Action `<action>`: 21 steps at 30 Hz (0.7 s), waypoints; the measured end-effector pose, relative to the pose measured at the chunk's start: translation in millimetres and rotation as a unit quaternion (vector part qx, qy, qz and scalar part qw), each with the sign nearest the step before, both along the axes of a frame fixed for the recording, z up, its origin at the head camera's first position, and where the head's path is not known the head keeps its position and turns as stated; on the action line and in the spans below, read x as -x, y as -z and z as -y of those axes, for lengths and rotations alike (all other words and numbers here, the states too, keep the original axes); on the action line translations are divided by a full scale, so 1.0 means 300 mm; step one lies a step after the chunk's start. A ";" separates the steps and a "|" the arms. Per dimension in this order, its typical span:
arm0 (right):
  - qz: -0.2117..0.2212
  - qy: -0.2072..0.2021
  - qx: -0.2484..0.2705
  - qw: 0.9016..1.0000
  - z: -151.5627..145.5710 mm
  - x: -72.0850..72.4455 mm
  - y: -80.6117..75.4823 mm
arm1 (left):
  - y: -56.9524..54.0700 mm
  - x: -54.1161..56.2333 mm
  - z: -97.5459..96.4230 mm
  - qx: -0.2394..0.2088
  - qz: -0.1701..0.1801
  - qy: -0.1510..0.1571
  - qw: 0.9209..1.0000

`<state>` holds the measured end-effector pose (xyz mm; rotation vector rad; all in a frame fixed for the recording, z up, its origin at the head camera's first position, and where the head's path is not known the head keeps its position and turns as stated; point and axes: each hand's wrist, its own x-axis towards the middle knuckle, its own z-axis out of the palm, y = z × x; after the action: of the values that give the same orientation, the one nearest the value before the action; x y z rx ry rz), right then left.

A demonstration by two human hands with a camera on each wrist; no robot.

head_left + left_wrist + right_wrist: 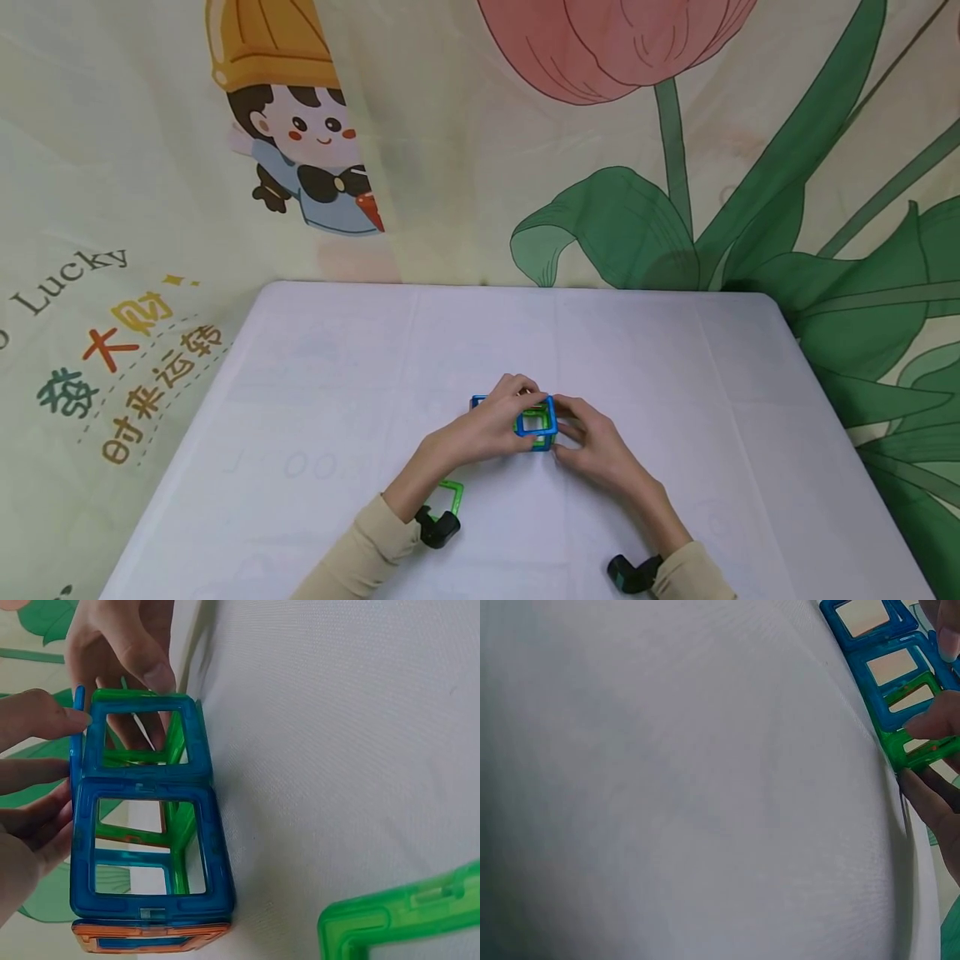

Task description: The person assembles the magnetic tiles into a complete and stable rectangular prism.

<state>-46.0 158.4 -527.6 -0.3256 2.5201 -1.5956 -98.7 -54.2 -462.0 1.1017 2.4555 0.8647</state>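
Note:
A box-like structure of square magnetic tile frames (81,892) stands on the table, blue on the side toward the left wrist camera, with green frames behind and an orange one at its end. My left hand (491,427) reaches over it and pinches a blue magnetic tile (77,750) along one edge of the structure. At the opposite end, my right hand (600,442) grips the structure's green end (922,752) between thumb and fingers. Some fingers of both hands are hidden behind the frames.
A loose green magnetic tile (456,496) lies on the white table (337,358), partly under the left forearm. Dark wrist cameras (441,531) sit on both wrists. Behind the table's far edge hangs a printed cloth (442,167) with a cartoon figure and a flower.

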 end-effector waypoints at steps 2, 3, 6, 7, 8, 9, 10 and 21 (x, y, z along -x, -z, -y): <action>0.000 0.000 0.000 1.000 0.001 0.000 0.001 | -0.001 0.000 0.000 0.004 0.000 0.001 1.000; 0.000 0.001 -0.001 1.000 0.001 0.000 0.002 | -0.001 0.000 0.001 0.006 -0.001 0.001 1.000; -0.002 0.000 -0.002 1.000 0.003 -0.001 0.006 | -0.001 0.000 0.001 0.010 -0.002 0.000 1.000; -0.003 0.001 -0.003 1.000 0.003 -0.001 0.007 | 0.000 0.000 0.001 0.010 -0.001 -0.001 1.000; -0.004 0.001 -0.003 1.000 0.003 0.000 0.009 | -0.001 -0.001 0.002 0.009 0.000 -0.001 1.000; -0.004 0.001 -0.005 1.000 0.003 -0.001 0.009 | 0.000 -0.001 0.002 0.008 0.001 -0.002 1.000; -0.005 0.001 -0.005 1.000 0.003 -0.001 0.008 | 0.000 -0.001 0.003 0.008 0.002 -0.003 1.000; -0.005 0.011 -0.025 1.000 0.004 -0.004 0.007 | -0.027 -0.042 0.063 -0.012 -0.021 -0.035 0.999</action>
<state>-44.9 157.1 -529.8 -0.3009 2.5748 -1.5402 -86.1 -73.1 -453.9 1.0587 2.5385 0.9023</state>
